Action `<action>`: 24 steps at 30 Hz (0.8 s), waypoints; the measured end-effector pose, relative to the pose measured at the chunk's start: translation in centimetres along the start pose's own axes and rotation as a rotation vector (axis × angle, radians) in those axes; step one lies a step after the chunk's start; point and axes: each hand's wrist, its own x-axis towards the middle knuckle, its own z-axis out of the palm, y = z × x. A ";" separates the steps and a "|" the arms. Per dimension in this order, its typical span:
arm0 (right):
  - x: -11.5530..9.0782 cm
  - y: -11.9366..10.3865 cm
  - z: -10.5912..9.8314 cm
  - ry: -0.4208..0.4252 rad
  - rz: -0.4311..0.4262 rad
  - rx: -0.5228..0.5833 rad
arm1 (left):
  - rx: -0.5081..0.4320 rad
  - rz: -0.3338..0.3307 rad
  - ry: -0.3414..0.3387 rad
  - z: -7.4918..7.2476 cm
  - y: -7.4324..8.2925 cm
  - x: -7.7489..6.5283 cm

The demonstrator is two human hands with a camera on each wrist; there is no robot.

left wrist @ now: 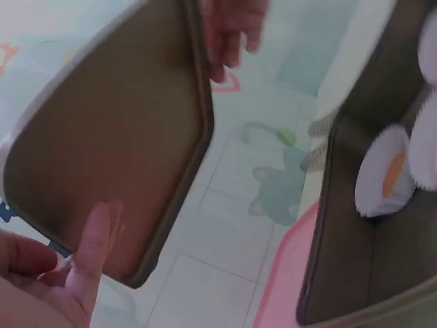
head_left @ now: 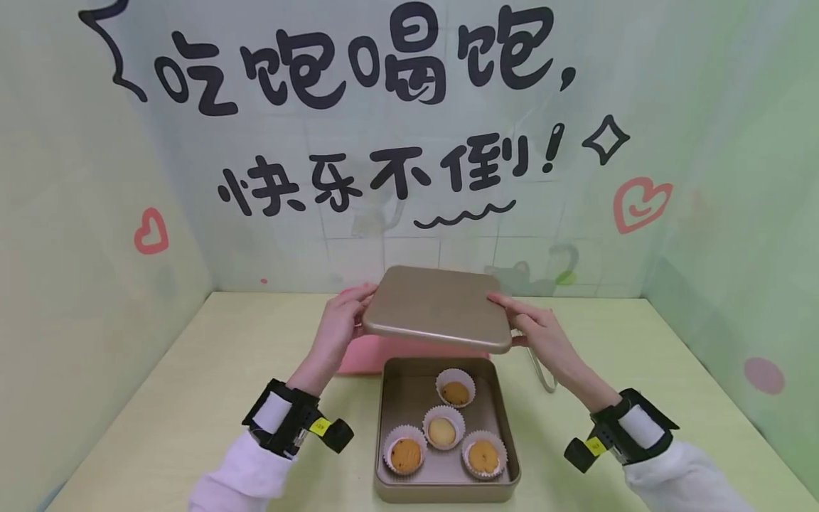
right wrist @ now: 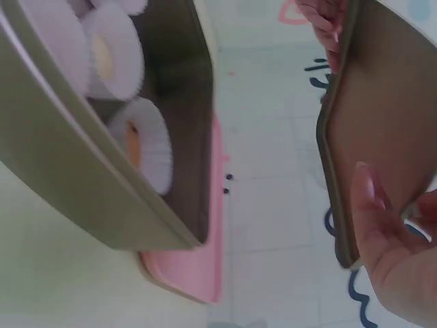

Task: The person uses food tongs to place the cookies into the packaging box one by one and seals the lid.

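Observation:
Both hands hold a bronze rectangular tin lid (head_left: 441, 306) in the air, tilted, beyond and above an open tin (head_left: 448, 493). My left hand (head_left: 342, 316) grips its left edge. My right hand (head_left: 544, 334) pinches the right edge, index finger on top. From the left wrist view, the left thumb reaches onto the lid's hollow underside (left wrist: 116, 130); the right thumb (right wrist: 372, 212) does likewise in the right wrist view. Inside the tin sit several cookies in white paper cups, one cup (head_left: 456, 388) near the back and the others, including a pale cookie (head_left: 441, 431), toward the front.
A flat pink object (head_left: 384, 355) lies on the pale wooden table (head_left: 256, 341) behind the tin, partly hidden by the lid. To its right is a light cord loop (head_left: 544, 373). Printed walls enclose the table at the back and both sides.

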 end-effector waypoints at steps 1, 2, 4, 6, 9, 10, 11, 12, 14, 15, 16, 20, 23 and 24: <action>-0.1 0.2 0.3 -0.002 0.016 0.016 | -0.067 -0.033 0.015 0.1 -0.2 -0.1; -0.2 0.5 0.5 -0.005 0.022 0.034 | -0.110 -0.060 0.024 0.2 -0.5 -0.3; -0.4 1.1 1.0 -0.001 0.027 0.042 | -0.123 -0.095 0.026 0.4 -1.0 -0.5; -0.5 1.6 1.3 -0.003 0.035 0.013 | -0.082 -0.125 0.024 0.6 -1.6 -0.7; -0.6 2.0 1.3 -0.007 0.055 -0.050 | -0.005 -0.167 0.030 0.6 -2.2 -1.0; -0.6 2.1 1.2 -0.011 0.059 -0.077 | 0.027 -0.179 0.028 0.7 -2.4 -1.1; -0.7 2.2 1.1 -0.017 0.054 -0.110 | 0.058 -0.187 0.022 0.7 -2.5 -1.3; -0.7 2.2 1.1 -0.022 0.047 -0.138 | 0.092 -0.188 0.014 0.8 -2.6 -1.4; -0.7 2.2 1.0 -0.025 0.027 -0.200 | 0.152 -0.181 0.007 1.0 -2.7 -1.7; -0.8 2.1 1.0 -0.024 0.016 -0.245 | 0.192 -0.169 0.008 1.1 -2.7 -1.9; -0.8 2.1 1.1 -0.026 0.005 -0.291 | 0.243 -0.156 0.012 1.2 -2.8 -2.1; -1.3 1.9 1.5 -0.039 -0.044 -0.468 | 0.430 -0.087 0.025 1.4 -2.8 -3.3; -2.1 1.8 1.9 -0.070 -0.069 -0.580 | 0.548 -0.054 0.026 1.4 -2.9 -4.4; -2.5 1.7 2.0 -0.083 -0.069 -0.615 | 0.586 -0.046 0.025 1.4 -3.0 -4.8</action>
